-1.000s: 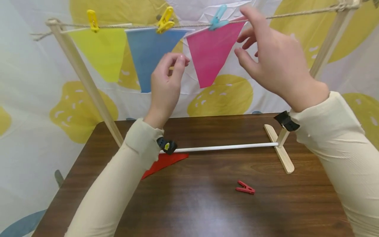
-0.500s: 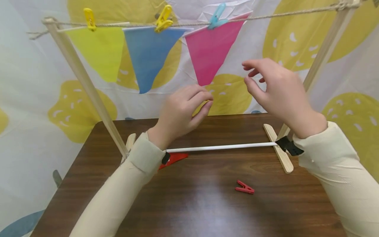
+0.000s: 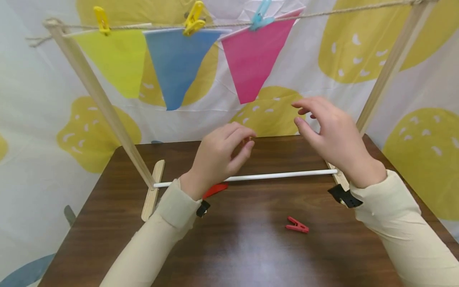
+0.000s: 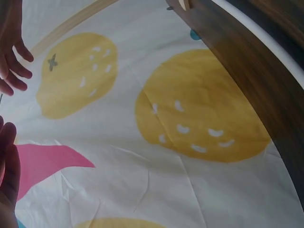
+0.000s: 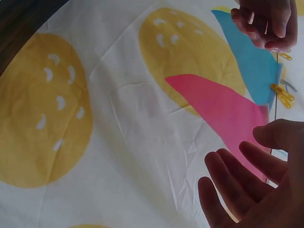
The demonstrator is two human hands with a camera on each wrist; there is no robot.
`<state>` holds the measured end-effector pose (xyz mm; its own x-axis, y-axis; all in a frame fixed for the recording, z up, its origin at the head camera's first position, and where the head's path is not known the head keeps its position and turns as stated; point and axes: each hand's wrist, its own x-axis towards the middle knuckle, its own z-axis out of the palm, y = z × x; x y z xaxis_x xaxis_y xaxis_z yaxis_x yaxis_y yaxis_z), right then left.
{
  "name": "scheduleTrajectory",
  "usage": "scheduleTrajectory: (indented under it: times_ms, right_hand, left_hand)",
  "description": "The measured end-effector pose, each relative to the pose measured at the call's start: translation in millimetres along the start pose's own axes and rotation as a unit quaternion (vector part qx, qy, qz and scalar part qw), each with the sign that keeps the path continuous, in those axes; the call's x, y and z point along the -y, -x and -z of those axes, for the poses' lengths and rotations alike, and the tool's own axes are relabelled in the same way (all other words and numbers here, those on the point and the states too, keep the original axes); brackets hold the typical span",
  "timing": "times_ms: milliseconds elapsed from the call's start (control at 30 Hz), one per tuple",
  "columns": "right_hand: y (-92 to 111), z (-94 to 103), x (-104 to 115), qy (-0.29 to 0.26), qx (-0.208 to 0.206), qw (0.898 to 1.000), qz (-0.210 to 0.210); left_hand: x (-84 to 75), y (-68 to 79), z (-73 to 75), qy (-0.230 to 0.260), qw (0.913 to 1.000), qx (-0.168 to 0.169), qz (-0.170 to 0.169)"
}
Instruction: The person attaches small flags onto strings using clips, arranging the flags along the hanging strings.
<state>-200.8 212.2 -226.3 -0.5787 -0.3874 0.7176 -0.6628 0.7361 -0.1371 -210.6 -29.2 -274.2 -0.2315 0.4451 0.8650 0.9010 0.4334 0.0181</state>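
Observation:
My left hand [image 3: 220,155], fingers loosely bent and holding nothing, hovers over the white rod. My right hand [image 3: 333,137] hangs in the air to its right, relaxed and apart from everything. Above them a rope [image 3: 337,13] carries a yellow pennant [image 3: 116,59], a blue pennant [image 3: 181,63] and a pink pennant [image 3: 258,56]. Two yellow clothespins [image 3: 102,20] and a light blue clothespin [image 3: 261,16] clip them on; the pink one slants up to the right. Below, a red pennant [image 3: 216,189] lies on the table, mostly hidden by my left arm. A red clothespin [image 3: 297,225] lies nearer.
Two wooden posts [image 3: 100,103] hold the rope at either side. Their feet [image 3: 153,190] stand on the brown table [image 3: 251,255], joined by the white rod [image 3: 283,175]. A white cloth with yellow fruit prints [image 3: 340,48] hangs behind.
My right hand has come away from the pink pennant's upper corner and dropped. My left hand has sunk from beside the blue pennant toward the rod. The pennants stay on the rope.

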Motion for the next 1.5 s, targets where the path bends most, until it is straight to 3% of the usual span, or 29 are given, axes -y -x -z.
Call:
scheduleTrajectory:
  times_ms: [500,633,800,900,1133,1500]
  right_hand:
    - [46,-29.0,-7,-0.054,0.047,0.996,-0.058]
    - [61,-38.5,-7,-0.060,0.056,0.995,-0.058]
    - [78,-49.4,-6,-0.072,0.069,0.992,-0.072]
    - [87,-55.6,-4,-0.068,0.077,0.992,-0.078]
    - [102,-67.2,-2,-0.061,0.074,0.992,-0.079]
    - [119,-79.2,-1,-0.065,0.110,0.980,-0.151]
  left_hand:
    - [-10.1,31.7,3.4,0.003,0.9973,-0.006,0.073]
    - [-11.8,39.3,1.2,0.014,0.9944,0.023,0.103]
    - [-11.8,52.3,-4.2,0.003,0.9831,0.098,0.154]
    - [-12.0,62.4,-5.9,-0.004,0.9748,0.123,0.186]
    - [-18.7,84.4,-5.1,0.013,0.9649,0.132,0.227]
    - [-10.6,101.3,0.6,0.008,0.9508,0.118,0.287]
